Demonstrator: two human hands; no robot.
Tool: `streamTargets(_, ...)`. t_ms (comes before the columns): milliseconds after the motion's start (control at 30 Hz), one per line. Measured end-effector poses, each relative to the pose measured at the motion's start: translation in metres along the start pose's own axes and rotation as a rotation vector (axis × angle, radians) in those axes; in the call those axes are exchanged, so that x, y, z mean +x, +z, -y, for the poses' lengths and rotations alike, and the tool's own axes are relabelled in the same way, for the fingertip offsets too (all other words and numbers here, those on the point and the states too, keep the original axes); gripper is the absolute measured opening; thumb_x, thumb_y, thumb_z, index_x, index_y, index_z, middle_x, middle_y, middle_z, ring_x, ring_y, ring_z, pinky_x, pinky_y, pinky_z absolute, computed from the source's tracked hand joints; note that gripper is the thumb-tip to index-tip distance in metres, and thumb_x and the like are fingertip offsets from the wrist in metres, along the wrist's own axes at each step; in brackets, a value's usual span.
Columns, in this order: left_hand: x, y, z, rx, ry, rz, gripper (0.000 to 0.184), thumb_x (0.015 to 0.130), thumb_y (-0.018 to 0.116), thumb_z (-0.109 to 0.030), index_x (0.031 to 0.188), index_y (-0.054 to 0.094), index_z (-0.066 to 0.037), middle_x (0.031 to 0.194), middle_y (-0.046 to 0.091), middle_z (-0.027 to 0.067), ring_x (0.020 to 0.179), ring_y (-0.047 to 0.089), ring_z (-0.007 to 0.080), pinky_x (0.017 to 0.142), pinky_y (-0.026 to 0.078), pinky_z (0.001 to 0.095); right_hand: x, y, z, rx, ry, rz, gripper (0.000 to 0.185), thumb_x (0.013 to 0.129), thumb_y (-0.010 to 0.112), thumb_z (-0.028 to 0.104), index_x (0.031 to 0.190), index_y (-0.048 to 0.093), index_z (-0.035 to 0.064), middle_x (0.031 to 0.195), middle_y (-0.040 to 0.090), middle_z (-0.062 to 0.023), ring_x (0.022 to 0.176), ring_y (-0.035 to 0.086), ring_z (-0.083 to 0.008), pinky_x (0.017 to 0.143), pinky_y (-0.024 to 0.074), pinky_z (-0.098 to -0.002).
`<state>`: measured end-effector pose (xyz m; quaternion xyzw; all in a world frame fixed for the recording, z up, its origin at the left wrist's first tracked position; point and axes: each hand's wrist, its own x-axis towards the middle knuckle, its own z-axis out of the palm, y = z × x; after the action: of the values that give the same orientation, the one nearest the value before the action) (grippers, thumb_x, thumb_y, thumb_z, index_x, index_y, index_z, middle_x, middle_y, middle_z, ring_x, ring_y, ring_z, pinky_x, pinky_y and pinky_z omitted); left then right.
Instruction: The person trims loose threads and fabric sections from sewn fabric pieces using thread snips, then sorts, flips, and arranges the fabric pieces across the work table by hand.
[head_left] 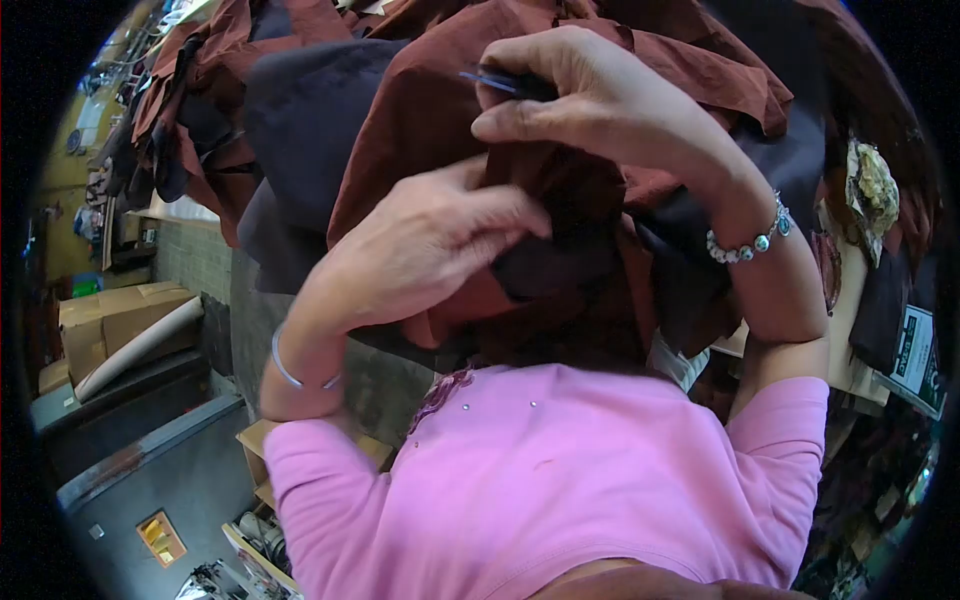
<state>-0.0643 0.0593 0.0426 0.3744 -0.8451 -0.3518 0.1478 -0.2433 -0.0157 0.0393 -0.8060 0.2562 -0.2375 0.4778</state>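
Note:
My right hand (575,95) is closed around a small dark tool (525,86) with a thin metal tip pointing left. Below and to the left of it, my left hand (430,235) is over the brown cloth (395,130), its fingers bent and blurred by motion. Whether those fingers pinch any cloth cannot be made out. Dark grey cloth (305,125) lies bunched with the brown cloth, under and around both hands.
At the left are a cardboard box (130,315) and a pale roll (140,345). A crumpled yellowish bundle (872,190) is on the right, above a printed label or box (912,350). More brown and dark cloth is heaped at the upper left.

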Motion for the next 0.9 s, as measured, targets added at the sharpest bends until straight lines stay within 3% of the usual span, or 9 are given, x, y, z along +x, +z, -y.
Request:
streamTargets(100, 0.008, -0.015, -0.009, 0.223, -0.093, 0.455, 0.017, 0.078, 0.054, -0.009, 0.093, 0.059, -0.001, 0.083, 0.059, 0.0162, 0.079, 0.058, 0.0289, 0.071, 0.045, 0.0335, -0.006, 0.011, 0.008, -0.064, -0.128, -0.182, 0.016, 0.080, 0.060, 0.015, 0.083, 0.056, 0.0000, 0.074, 0.051, 0.0014, 0.069, 0.045, -0.0044, 0.063, 0.0372, -0.0188)
streamTargets(167, 0.013, -0.030, 0.007, -0.096, -0.016, 0.444, 0.024, 0.081, 0.050, -0.015, 0.096, 0.058, 0.002, 0.088, 0.061, 0.0145, 0.083, 0.059, 0.0223, 0.075, 0.045, 0.0312, -0.010, 0.002, 0.011, -0.095, -0.284, -0.376, 0.017, 0.082, 0.056, 0.013, 0.091, 0.057, -0.0010, 0.082, 0.056, -0.0007, 0.076, 0.050, -0.0064, 0.069, 0.0398, -0.0200)
streamTargets(233, 0.015, -0.066, 0.007, -0.095, -0.100, -0.018, 0.025, 0.075, 0.049, -0.007, 0.096, 0.058, 0.003, 0.094, 0.061, 0.0105, 0.083, 0.058, 0.0187, 0.078, 0.045, 0.0287, -0.016, -0.013, 0.008, 0.037, -0.334, -0.577, 0.019, 0.085, 0.049, 0.011, 0.100, 0.057, 0.0007, 0.091, 0.061, -0.0044, 0.068, 0.050, -0.0037, 0.067, 0.0413, -0.0169)
streamTargets(367, -0.007, -0.151, 0.002, -0.054, -0.062, -0.994, 0.021, 0.082, 0.044, -0.008, 0.096, 0.051, 0.006, 0.091, 0.056, 0.0132, 0.077, 0.053, 0.0189, 0.071, 0.047, 0.0268, -0.035, -0.042, 0.022, 0.236, -0.209, -0.852, 0.013, 0.085, 0.050, 0.012, 0.091, 0.056, 0.0018, 0.059, 0.050, 0.0011, 0.042, 0.034, -0.0007, 0.037, 0.0265, -0.0148)
streamTargets(467, -0.023, -0.192, -0.008, -0.136, -0.039, -1.358, 0.021, 0.086, 0.040, -0.009, 0.096, 0.046, 0.009, 0.089, 0.052, 0.0152, 0.072, 0.050, 0.0191, 0.066, 0.050, 0.0253, -0.047, -0.065, 0.007, 0.287, -0.274, -0.921, 0.014, 0.084, 0.050, 0.012, 0.091, 0.056, 0.0011, 0.068, 0.055, -0.0009, 0.040, 0.033, -0.0007, 0.036, 0.0265, -0.0147)
streamTargets(567, -0.002, -0.158, 0.001, -0.324, 0.059, -1.318, 0.021, 0.079, 0.049, -0.005, 0.099, 0.053, 0.001, 0.098, 0.054, 0.0091, 0.084, 0.053, 0.0187, 0.073, 0.047, 0.0265, -0.048, -0.064, -0.004, 0.395, -0.418, -0.948, 0.013, 0.084, 0.051, 0.012, 0.091, 0.055, 0.0018, 0.079, 0.059, -0.0054, 0.038, 0.031, -0.0001, 0.036, 0.0240, -0.0140)
streamTargets(667, 0.015, -0.086, 0.021, -0.476, -0.036, -1.003, 0.031, 0.072, 0.061, -0.001, 0.102, 0.055, -0.005, 0.101, 0.053, 0.0042, 0.089, 0.051, 0.0124, 0.078, 0.044, 0.0247, -0.052, -0.055, -0.007, 0.393, -0.355, -0.845, 0.015, 0.084, 0.049, 0.008, 0.094, 0.056, 0.0006, 0.090, 0.062, -0.0070, 0.053, 0.042, -0.0020, 0.055, 0.0379, -0.0153)
streamTargets(733, 0.028, -0.040, 0.046, -0.624, 0.013, -0.871, 0.027, 0.074, 0.060, 0.000, 0.100, 0.055, -0.003, 0.093, 0.055, 0.0024, 0.082, 0.053, 0.0099, 0.079, 0.043, 0.0231, -0.049, -0.044, -0.007, 0.252, -0.299, -0.863, 0.014, 0.086, 0.045, 0.005, 0.092, 0.057, 0.0014, 0.086, 0.061, -0.0038, 0.051, 0.032, 0.0031, 0.059, 0.0373, -0.0134)
streamTargets(900, 0.029, 0.010, 0.051, -0.989, -0.086, -0.766, 0.024, 0.087, 0.049, -0.009, 0.109, 0.049, 0.000, 0.097, 0.057, 0.0059, 0.088, 0.055, 0.0103, 0.076, 0.046, 0.0226, -0.028, 0.001, -0.008, -0.067, -0.387, -0.621, 0.010, 0.084, 0.048, 0.003, 0.091, 0.056, 0.0013, 0.075, 0.056, -0.0003, 0.061, 0.046, -0.0016, 0.057, 0.0398, -0.0175)
